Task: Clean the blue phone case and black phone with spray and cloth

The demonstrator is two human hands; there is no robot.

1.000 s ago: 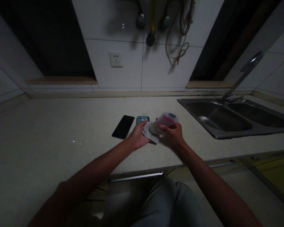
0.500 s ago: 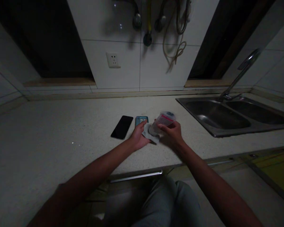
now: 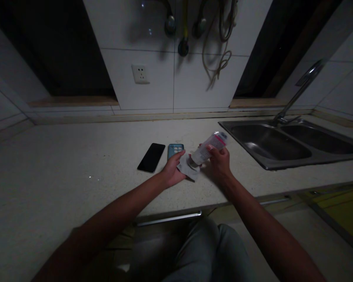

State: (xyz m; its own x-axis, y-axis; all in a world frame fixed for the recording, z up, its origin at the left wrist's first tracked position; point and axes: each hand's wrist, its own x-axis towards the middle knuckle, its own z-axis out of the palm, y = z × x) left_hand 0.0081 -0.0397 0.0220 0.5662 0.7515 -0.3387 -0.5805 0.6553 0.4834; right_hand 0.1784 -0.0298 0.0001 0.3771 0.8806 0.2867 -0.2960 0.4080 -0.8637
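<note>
My left hand (image 3: 173,171) is turned partly palm up and holds a small light grey cloth (image 3: 187,168) between thumb and fingers. In my right hand (image 3: 220,162) is a clear plastic bottle (image 3: 204,150) with a pink band on its label, gripped round its side. The bottle is tilted, its lower left end at the cloth; whether it touches is hard to tell. A blue phone case (image 3: 175,149) lies just behind my left hand, which covers part of it. To the left of the case, a black-screened phone (image 3: 152,157) rests face up on the counter.
The pale speckled counter (image 3: 76,160) runs along a tiled wall. A double steel sink (image 3: 264,145) with a tall tap (image 3: 297,92) is at the right. Pipes and a looped cord (image 3: 220,64) hang above a wall socket (image 3: 140,74). A drawer handle (image 3: 169,219) sits below the front edge.
My right hand and the bottle have shifted slightly to the right and up, and more of the cloth shows. My left hand has barely moved.
</note>
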